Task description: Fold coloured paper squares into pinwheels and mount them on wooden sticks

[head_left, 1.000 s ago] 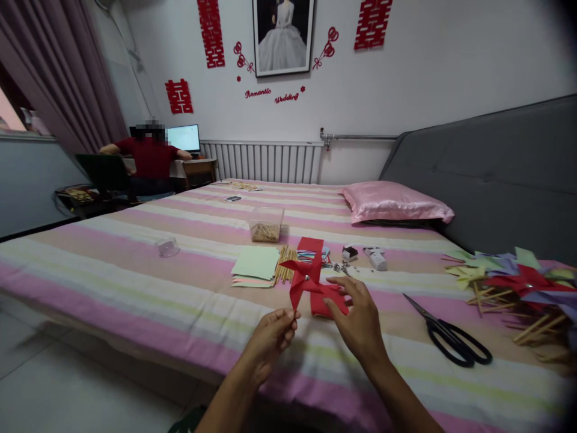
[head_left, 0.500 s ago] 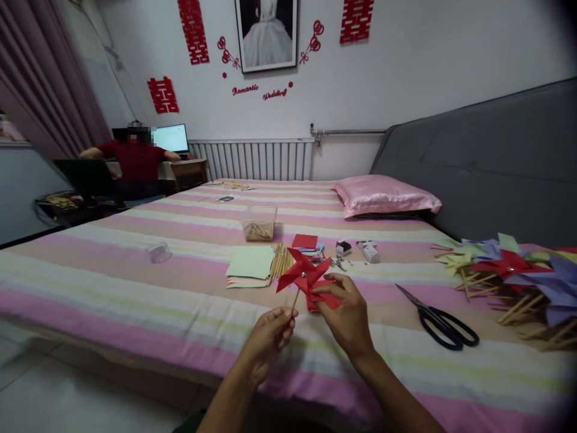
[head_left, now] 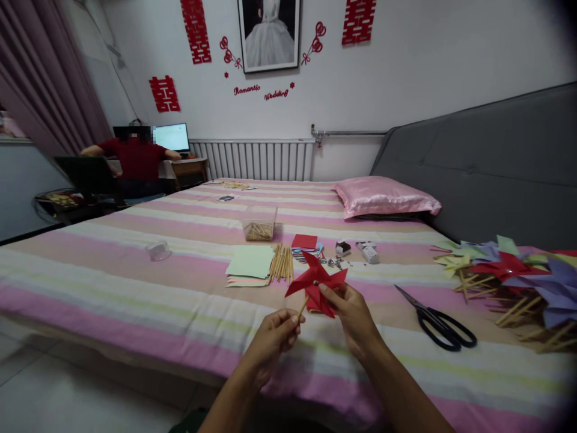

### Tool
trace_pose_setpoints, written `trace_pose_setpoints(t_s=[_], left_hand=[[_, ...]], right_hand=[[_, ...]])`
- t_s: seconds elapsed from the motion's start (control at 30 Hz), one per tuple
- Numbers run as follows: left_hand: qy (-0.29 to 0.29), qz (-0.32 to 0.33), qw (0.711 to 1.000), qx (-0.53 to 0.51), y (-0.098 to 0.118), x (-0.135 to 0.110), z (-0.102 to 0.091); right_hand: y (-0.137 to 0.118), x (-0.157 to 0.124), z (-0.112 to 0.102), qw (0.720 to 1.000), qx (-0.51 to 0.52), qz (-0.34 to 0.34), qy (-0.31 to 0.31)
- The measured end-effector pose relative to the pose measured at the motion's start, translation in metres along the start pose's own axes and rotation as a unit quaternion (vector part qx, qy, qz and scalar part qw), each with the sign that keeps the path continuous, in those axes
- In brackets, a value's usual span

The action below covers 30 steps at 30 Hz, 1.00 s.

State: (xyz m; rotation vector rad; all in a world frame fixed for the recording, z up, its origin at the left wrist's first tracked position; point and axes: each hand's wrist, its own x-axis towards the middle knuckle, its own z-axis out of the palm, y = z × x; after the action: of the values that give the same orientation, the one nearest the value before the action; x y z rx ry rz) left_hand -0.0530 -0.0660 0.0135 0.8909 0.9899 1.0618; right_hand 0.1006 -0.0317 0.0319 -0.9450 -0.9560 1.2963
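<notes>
A red paper pinwheel (head_left: 303, 282) with a small shiny pin at its centre is held up over the bed's near side. My left hand (head_left: 273, 343) is closed around its thin wooden stick (head_left: 303, 305). My right hand (head_left: 358, 319) grips the paper blades from the right, its thumb close to the pin and its other fingers partly hidden behind the paper. Behind the pinwheel are a bundle of wooden sticks (head_left: 282, 263), a pale green stack of paper squares (head_left: 249, 263) and red-topped paper squares (head_left: 304, 241). Black-handled scissors (head_left: 439, 323) lie to the right.
Finished pinwheels (head_left: 509, 270) are piled at the right. A clear box of sticks (head_left: 259, 225), small boxes (head_left: 368, 252), loose metal pins (head_left: 333, 263) and a clear lid (head_left: 158, 251) lie on the striped bed. A pink pillow (head_left: 385, 195) is farther back; a person (head_left: 137, 156) sits far left.
The pinwheel has moved slightly right and down and its blades have turned. My right thumb has shifted from a blade to near the central pin. My left hand still grips the stick.
</notes>
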Motion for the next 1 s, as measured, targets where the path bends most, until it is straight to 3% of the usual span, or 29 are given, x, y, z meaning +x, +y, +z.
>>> trace_pose_setpoints(t_s=[0.27,1.0], left_hand=[[-0.019,-0.009,1.000,0.000,-0.0058,0.0022,0.0069],[-0.048,0.008,0.999,0.008,-0.0049,-0.0013,0.0062]], right_hand=[[0.0037,0.0017,-0.0008,0.998,0.048,0.032,0.022],[-0.0004,-0.0029,0.0015,0.999,0.037,0.015,0.029]])
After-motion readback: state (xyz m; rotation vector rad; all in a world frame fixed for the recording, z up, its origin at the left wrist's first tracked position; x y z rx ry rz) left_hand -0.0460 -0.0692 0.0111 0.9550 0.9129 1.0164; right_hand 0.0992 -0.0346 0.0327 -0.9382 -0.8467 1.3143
